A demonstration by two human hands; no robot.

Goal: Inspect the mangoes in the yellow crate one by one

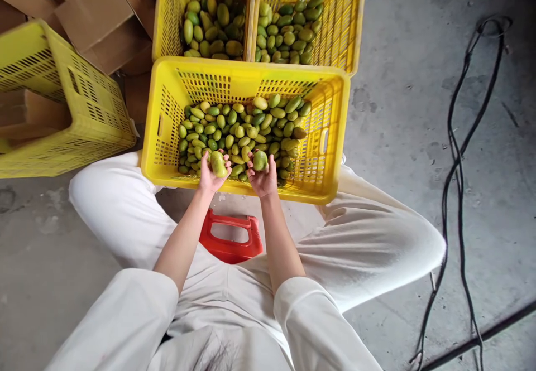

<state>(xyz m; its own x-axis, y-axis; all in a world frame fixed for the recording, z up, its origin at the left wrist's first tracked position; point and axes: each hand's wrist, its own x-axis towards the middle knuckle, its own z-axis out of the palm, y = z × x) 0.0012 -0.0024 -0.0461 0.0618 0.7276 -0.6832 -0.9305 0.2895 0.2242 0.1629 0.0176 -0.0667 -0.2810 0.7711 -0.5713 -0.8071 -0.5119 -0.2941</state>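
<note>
My left hand (206,182) holds a yellow-green mango (218,164), its fingers curled under and round it. In my right hand (265,184) is a rounder, greener mango (260,161), cupped between thumb and fingers. Both hands are over the near side of a yellow plastic crate (247,68), a short way apart. Inside that crate lies a loose heap of green and yellowish mangoes (234,123), a few of them brownish. The near part of the heap is partly hidden by my hands.
Beyond stand two more yellow crates (354,19) with mangoes. At left, a tilted yellow crate (90,95) has cardboard in it, near piled cardboard boxes (96,17). A red plastic stool (232,251) is between my legs. Black cables (456,159) lie on the concrete floor at right.
</note>
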